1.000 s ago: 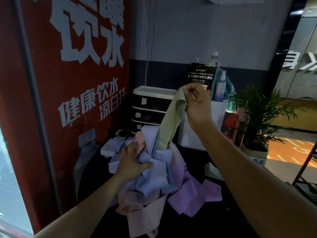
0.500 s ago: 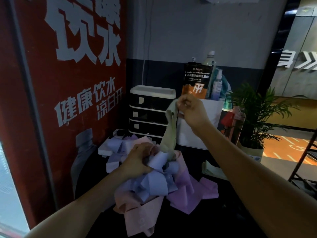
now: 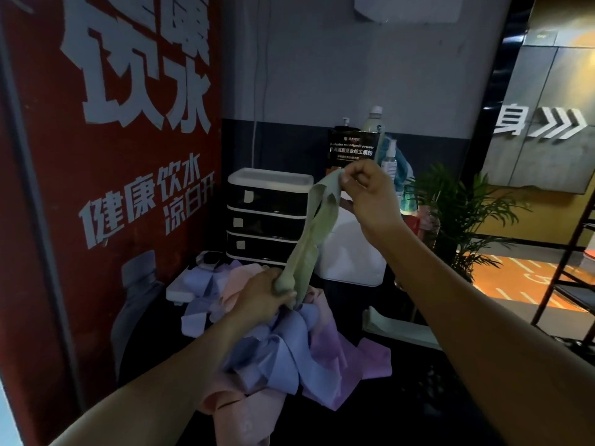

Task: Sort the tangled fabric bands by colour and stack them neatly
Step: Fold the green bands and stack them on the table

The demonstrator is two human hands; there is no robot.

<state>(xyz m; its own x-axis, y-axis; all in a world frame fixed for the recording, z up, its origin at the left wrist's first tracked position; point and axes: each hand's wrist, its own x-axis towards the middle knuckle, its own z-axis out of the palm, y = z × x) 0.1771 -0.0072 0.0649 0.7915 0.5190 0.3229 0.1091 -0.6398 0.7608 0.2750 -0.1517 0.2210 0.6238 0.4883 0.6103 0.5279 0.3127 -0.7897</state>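
A tangled heap of fabric bands in blue, purple and pink lies on a dark table. A green band stretches up out of the heap. My right hand pinches its upper end, raised in front of the white box. My left hand grips the green band's lower end just above the heap, fingers curled round it. Pink bands hang toward the near edge and purple ones spread to the right.
A black drawer unit with a white top stands behind the heap, next to a white box holding bottles and a dark pouch. A potted plant is at the right, a red poster wall at the left, a black rack far right.
My left hand has left the blue and pink bands and taken hold of the green band's lower part. My right hand still holds its top end raised, and more of the band is free.
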